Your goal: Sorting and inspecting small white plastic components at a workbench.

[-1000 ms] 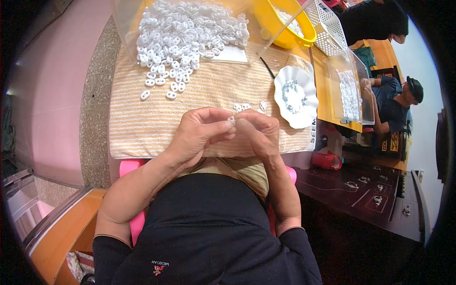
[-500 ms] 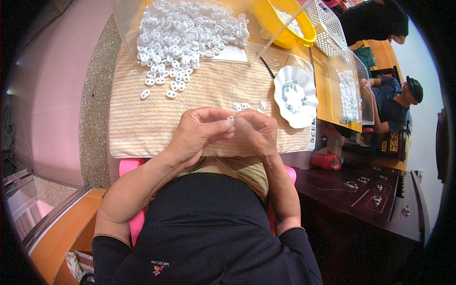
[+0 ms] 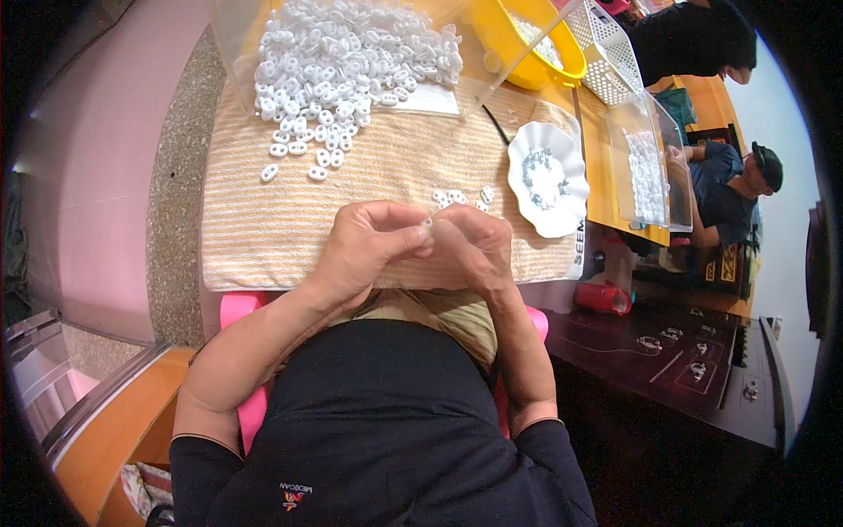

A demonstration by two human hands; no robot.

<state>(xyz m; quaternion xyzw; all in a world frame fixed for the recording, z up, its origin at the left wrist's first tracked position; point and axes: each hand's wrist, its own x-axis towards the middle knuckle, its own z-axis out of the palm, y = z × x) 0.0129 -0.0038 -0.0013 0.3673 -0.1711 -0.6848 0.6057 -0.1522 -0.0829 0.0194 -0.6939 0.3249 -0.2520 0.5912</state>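
Observation:
Over the near part of a striped towel (image 3: 263,237), my two hands meet fingertip to fingertip. My left hand (image 3: 362,248) pinches a small white plastic piece (image 3: 428,223) between thumb and forefinger. Against that same piece my right hand (image 3: 479,246) is closed, its fingertips partly hidden, so whether it grips anything else is unclear. Just beyond my fingers lie several white oval pieces (image 3: 453,197) with holes. To their right, a white wavy-rimmed dish (image 3: 571,215) holds tiny dark and pale parts (image 3: 543,176).
A large pile of white two-hole oval pieces (image 3: 351,66) spills from a clear tray at the far left. A thin black stick (image 3: 495,124) lies near the dish. Behind stand a yellow basin (image 3: 575,68) and a white perforated basket (image 3: 606,63). Another person (image 3: 729,193) sits at the right.
My hands stay together in nearly the same place, with only a slight shift of the fingertips around the white piece. Nothing else has visibly moved.

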